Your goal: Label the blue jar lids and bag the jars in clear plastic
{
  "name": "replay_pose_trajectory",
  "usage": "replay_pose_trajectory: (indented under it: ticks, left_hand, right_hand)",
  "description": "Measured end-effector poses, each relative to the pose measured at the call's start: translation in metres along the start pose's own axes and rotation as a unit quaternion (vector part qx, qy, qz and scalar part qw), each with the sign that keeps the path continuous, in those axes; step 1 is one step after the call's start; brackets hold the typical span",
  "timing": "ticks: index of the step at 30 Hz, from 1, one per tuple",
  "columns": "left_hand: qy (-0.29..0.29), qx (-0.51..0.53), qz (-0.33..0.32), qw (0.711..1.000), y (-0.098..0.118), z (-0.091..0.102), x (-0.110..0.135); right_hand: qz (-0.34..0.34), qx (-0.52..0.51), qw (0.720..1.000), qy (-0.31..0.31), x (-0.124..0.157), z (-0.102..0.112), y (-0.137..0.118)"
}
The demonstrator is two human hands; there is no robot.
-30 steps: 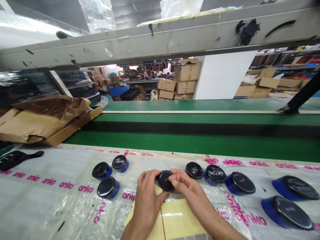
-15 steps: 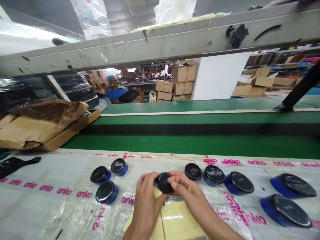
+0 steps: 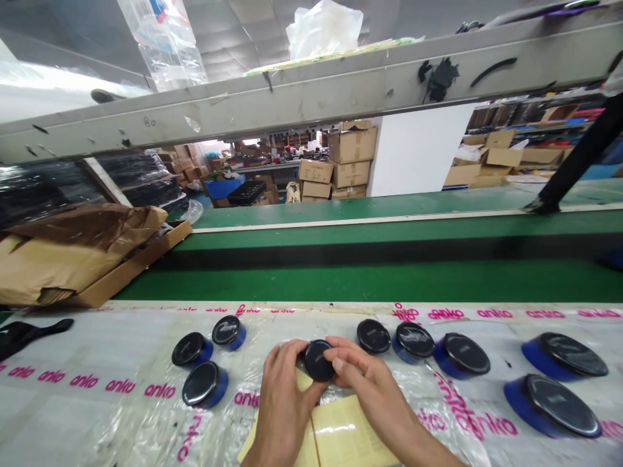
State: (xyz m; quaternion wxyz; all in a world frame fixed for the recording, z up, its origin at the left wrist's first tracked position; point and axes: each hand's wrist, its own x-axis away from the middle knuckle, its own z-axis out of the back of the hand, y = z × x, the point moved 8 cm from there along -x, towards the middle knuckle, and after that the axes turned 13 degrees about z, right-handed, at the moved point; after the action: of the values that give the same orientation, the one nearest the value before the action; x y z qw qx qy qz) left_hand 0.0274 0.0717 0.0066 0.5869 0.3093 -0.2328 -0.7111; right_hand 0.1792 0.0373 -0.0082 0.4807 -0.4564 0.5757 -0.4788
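Fingers of the left hand (image 3: 282, 405) and right hand (image 3: 372, 383) are narrowed on one black round piece (image 3: 318, 362): the left hand curls about its left side; right fingertips meet its right edge. Position of the black round piece: just beyond the exposed part of the yellow sheet (image 3: 348, 434), which lies below both hands. Around the yellow sheet: plastic film (image 3: 136, 344) with pink "anko" print. Right of and beyond the yellow sheet: five black-topped containers (image 3: 557, 403). Left of it: three black-topped containers (image 3: 200, 383); farther left, a dark handled object (image 3: 19, 337). Well beyond the yellow sheet: a green surface (image 3: 316, 282), then stacked cardboard boxes (image 3: 353, 172).
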Motion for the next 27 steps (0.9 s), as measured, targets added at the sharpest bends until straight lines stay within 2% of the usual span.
replay_pose_trajectory:
  ticks: [5, 7, 9, 11, 14, 15, 17, 19, 21, 23, 27]
  left_hand:
    - [-0.009, 0.002, 0.026, 1.000, -0.004, 0.000, -0.001]
    - [-0.015, 0.004, 0.037, 0.999, -0.005, 0.000, -0.001]
    - [-0.019, 0.011, 0.043, 0.999, -0.004, 0.001, -0.001]
    - [-0.020, 0.021, 0.050, 0.998, -0.004, 0.001, 0.000]
    - [-0.023, 0.035, 0.064, 0.997, -0.007, 0.000, 0.000]
    - [-0.024, 0.039, 0.069, 0.997, -0.009, 0.000, 0.000]
    - [-0.027, 0.044, 0.073, 0.996, -0.010, -0.001, 0.000]
    - [-0.029, 0.047, 0.071, 0.996, -0.010, 0.000, 0.000]
    - [-0.030, 0.049, 0.065, 0.996, -0.008, 0.001, 0.001]
    - [-0.032, 0.052, 0.061, 0.996, -0.006, 0.002, 0.001]
    - [-0.031, 0.052, 0.061, 0.996, -0.004, 0.003, 0.001]
  right_hand:
    - [0.005, -0.005, 1.000, 0.017, 0.003, 0.002, 0.008]
    - [0.027, 0.036, 0.999, 0.025, 0.005, 0.005, 0.008]
    - [0.092, 0.127, 0.987, 0.036, 0.009, 0.010, -0.001]
    - [0.215, 0.237, 0.947, 0.029, 0.015, 0.007, -0.024]
    - [0.391, 0.376, 0.840, -0.029, 0.030, -0.014, -0.055]
    - [0.421, 0.411, 0.807, -0.048, 0.034, -0.022, -0.059]
    - [0.443, 0.467, 0.763, -0.061, 0.036, -0.030, -0.061]
    - [0.447, 0.500, 0.740, -0.048, 0.036, -0.033, -0.059]
    - [0.445, 0.519, 0.730, -0.026, 0.036, -0.032, -0.056]
    - [0.436, 0.529, 0.728, -0.008, 0.036, -0.028, -0.053]
    - [0.432, 0.528, 0.731, -0.018, 0.036, -0.026, -0.054]
